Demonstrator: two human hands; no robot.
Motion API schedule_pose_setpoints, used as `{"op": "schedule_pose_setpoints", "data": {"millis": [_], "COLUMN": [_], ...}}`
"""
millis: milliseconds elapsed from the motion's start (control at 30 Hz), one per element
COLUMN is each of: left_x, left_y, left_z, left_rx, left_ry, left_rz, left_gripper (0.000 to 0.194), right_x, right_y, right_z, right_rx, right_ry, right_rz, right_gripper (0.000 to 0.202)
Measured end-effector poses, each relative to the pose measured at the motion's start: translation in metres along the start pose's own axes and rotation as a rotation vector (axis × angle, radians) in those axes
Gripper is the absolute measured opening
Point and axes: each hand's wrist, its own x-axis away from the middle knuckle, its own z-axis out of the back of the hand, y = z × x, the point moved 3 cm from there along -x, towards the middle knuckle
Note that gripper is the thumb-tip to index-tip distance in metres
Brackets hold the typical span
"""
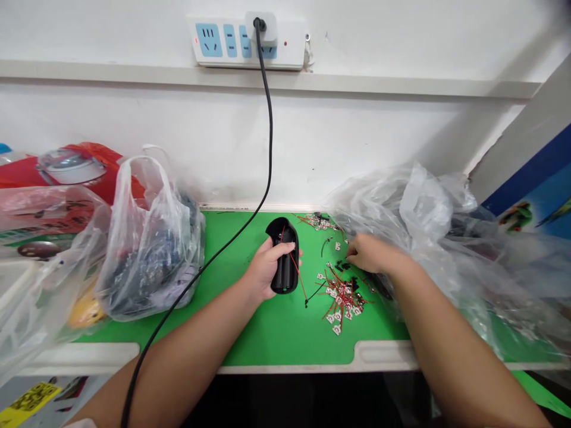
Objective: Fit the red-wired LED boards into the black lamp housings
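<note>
Hollow, glossy black casing (285, 267), curved

White power strip (289, 56) at twelve o'clock, black cable (270, 131) curving down toward seven, clear handled bag (151, 255) at nine, blue printed panel (551, 205) at three, yellow code label (32, 399) at eight
</note>
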Motion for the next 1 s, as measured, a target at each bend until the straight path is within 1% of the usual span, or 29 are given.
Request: {"op": "schedule_pose_setpoints", "data": {"millis": [133, 200, 233, 267, 333, 400, 467, 533, 600, 667, 733, 800, 867, 1000], "left_x": [0.000, 0.001, 0.001, 0.002, 0.002, 0.002, 0.003, 0.004, 0.005, 0.007, 0.007, 0.008, 0.008, 0.009], "left_y": [0.000, 0.000, 0.000, 0.001, 0.001, 0.001, 0.001, 0.001, 0.001, 0.000, -0.001, -0.001, -0.001, 0.000], "left_z": [0.001, 0.000, 0.000, -0.001, -0.001, -0.002, -0.004, -0.005, -0.006, -0.006, -0.006, -0.006, -0.006, -0.007], "left_rx": [0.034, 0.032, 0.022, 0.009, -0.016, -0.031, -0.038, -0.041, -0.049, -0.069, -0.085, -0.086, -0.075, -0.062], "left_ry": [0.007, -0.001, -0.010, -0.019, -0.037, -0.047, -0.052, -0.055, -0.058, -0.062, -0.068, -0.073, -0.074, -0.058], "left_rz": [0.030, 0.037, 0.037, 0.034, 0.026, 0.020, 0.017, 0.014, 0.019, 0.031, 0.037, 0.028, 0.012, -0.018], "left_gripper": [0.046, 0.045, 0.044, 0.044, 0.044, 0.046, 0.047, 0.048, 0.048, 0.047, 0.046, 0.045, 0.043, 0.040], "right_x": [0.000, 0.000, 0.001, 0.001, 0.004, 0.009, 0.013, 0.017, 0.020, 0.021, 0.021, 0.020, 0.017, 0.015], "right_y": [-0.002, -0.002, -0.003, -0.004, -0.012, -0.026, -0.043, -0.059, -0.068, -0.073, -0.074, -0.074, -0.074, -0.076], "right_z": [0.001, 0.004, 0.006, 0.007, 0.010, 0.010, 0.008, 0.002, -0.003, -0.008, -0.012, -0.014, -0.015, -0.016], "right_rx": [0.013, -0.047, -0.123, -0.239, -0.567, -0.912, -1.155, -1.296, -1.374, -1.416, -1.427, -1.418, -1.413, -1.457], "right_ry": [0.055, 0.110, 0.134, 0.151, 0.172, 0.166, 0.119, 0.032, -0.064, -0.144, -0.181, -0.159, -0.107, -0.017], "right_rz": [-0.041, -0.043, -0.046, -0.049, -0.033, 0.032, 0.134, 0.207, 0.253, 0.298, 0.341, 0.370, 0.375, 0.314], "right_gripper": [0.012, 0.012, 0.011, 0.010, 0.006, 0.008, 0.014, 0.018, 0.022, 0.027, 0.028, 0.026, 0.023, 0.024]}}
